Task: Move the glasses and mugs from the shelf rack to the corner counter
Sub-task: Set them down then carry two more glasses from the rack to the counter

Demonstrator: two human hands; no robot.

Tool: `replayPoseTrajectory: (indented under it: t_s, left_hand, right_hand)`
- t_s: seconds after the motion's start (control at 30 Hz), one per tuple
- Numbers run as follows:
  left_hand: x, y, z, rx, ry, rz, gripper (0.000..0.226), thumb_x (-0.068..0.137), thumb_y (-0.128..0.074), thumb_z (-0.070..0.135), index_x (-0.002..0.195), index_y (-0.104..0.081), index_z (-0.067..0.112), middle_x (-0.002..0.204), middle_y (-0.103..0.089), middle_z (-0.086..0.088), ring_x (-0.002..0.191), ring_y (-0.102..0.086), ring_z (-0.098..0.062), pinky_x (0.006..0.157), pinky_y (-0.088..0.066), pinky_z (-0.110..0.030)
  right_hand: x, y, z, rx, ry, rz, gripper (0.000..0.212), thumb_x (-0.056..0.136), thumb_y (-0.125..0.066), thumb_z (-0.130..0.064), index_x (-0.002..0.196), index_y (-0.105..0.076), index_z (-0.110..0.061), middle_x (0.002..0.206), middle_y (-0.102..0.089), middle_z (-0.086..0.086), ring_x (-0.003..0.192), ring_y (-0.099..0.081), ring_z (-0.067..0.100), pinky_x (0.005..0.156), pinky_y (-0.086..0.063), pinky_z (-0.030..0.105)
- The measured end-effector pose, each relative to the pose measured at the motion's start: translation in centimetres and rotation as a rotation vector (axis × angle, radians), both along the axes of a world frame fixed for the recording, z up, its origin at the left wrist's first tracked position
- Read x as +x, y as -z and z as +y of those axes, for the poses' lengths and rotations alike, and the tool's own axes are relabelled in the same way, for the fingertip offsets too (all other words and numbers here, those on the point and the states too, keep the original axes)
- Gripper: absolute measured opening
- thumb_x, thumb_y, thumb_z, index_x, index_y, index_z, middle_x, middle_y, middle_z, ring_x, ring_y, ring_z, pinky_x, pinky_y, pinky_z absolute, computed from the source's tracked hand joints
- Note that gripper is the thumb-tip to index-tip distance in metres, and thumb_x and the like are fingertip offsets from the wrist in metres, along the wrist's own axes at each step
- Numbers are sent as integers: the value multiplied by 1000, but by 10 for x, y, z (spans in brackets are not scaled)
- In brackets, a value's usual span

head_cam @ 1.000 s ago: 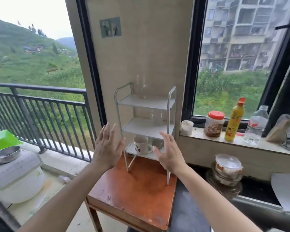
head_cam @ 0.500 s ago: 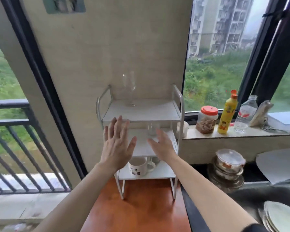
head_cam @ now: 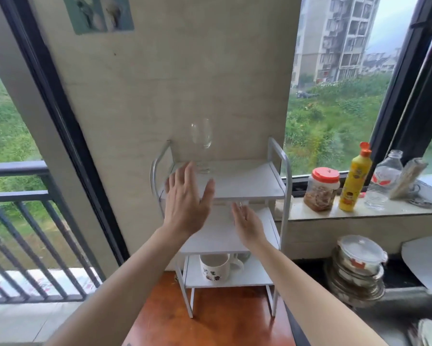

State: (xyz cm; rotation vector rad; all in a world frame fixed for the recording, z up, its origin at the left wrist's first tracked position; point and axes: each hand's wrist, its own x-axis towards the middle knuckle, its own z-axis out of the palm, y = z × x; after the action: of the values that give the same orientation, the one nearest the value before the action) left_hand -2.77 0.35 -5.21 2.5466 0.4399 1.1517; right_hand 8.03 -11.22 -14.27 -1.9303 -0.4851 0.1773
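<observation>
- Nearest on the rack's bottom shelf (head_cam: 249, 279) stands a white mug (head_cam: 214, 267), below both hands.
- Right hand (head_cam: 249, 224), released, over the middle shelf.
- Left hand (head_cam: 186, 202), released, fingers spread, just before the wine glass (head_cam: 201, 143) standing far on the top shelf.

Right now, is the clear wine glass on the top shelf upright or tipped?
Upright: the clear wine glass stands on its base, bowl above.
</observation>
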Motion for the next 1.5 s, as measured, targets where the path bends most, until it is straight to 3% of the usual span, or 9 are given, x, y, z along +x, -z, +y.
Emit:
replayPoseTrajectory:
  t_s: [0.17, 0.33, 0.43, 0.53, 0.67, 1.07, 1.17, 1.3, 1.5]
  left_hand:
    - [60, -43, 6, -470, 60, -185, 106, 85, -71, 47, 157, -1, 11, 160, -13, -17, 150, -11, -32, 121, -10, -40]
    - [102, -62, 23, -739, 109, -259, 129, 73, -83, 48, 157, 11, 18, 163, 0, -14, 153, -2, -24, 120, -5, -31]
    - [116, -61, 28, -780, 166, -279, 120, 76, -80, 45, 157, 4, 19, 163, -10, -12, 150, -21, -23, 122, -19, -35]
    - [118, -61, 25, -814, 154, -332, 91, 85, -74, 35, 153, -19, 14, 140, -45, -9, 112, -57, -17, 101, -43, -29]
    - [99, -61, 9, -863, 178, -402, 72, 87, -74, 29, 145, -34, 16, 117, -51, -3, 82, -54, -1, 82, -48, -24]
    - [-67, -8, -56, -742, 406, -540, 45, 91, -70, 22, 127, -45, 29, 116, -57, -4, 96, -61, 0, 85, -54, -28]
    - [-93, 37, -65, -785, 427, -480, 54, 86, -70, 25, 132, -42, 22, 116, -56, -5, 96, -61, -6, 82, -52, -20]
    - [-99, 98, -83, -906, 410, -324, 60, 79, -72, 40, 130, -45, 28, 117, -58, -3, 97, -61, -12, 82, -54, -28]
    - [-72, 139, -156, -975, 569, -115, 53, 85, -74, 21, 130, -47, 29, 116, -59, -1, 97, -64, -11, 84, -55, -33]
  right_hand:
    - [-5, 2, -25, 7, -27, 23, 47, 104, -36, -52, 93, -62, -13, 85, -64, 1, 86, -61, 20, 74, -43, 32]
    - [-17, 3, -45, 15, -62, -9, 45, 103, -37, -54, 92, -62, -17, 85, -64, -2, 82, -60, 15, 73, -44, 28]
    - [-24, 1, -52, -16, -51, -49, 47, 104, -37, -51, 94, -65, -14, 88, -67, -2, 86, -62, 13, 78, -47, 29]
    - [-28, -1, -55, 38, -46, -13, 44, 105, -41, -46, 92, -67, -12, 89, -69, 1, 87, -63, 15, 79, -47, 29]
    - [-34, -1, -55, 166, -55, 158, 38, 103, -46, -42, 82, -62, -14, 85, -63, 3, 86, -60, 22, 83, -49, 37]
    - [-84, 10, -72, 342, 144, 162, 39, 101, -49, -28, 65, -44, -14, 68, -49, 1, 71, -49, 16, 70, -38, 32]
    - [-102, 22, -87, 332, 171, 114, 40, 99, -47, -28, 62, -43, -14, 64, -46, 0, 67, -46, 15, 67, -37, 34]
    - [-129, 38, -124, 376, 232, 141, 34, 95, -49, -29, 65, -45, -12, 64, -42, 3, 62, -39, 16, 61, -34, 31]
    - [-155, 57, -214, 310, 484, 47, 34, 89, -46, -34, 63, -42, -12, 65, -42, 5, 66, -44, 12, 60, -34, 22]
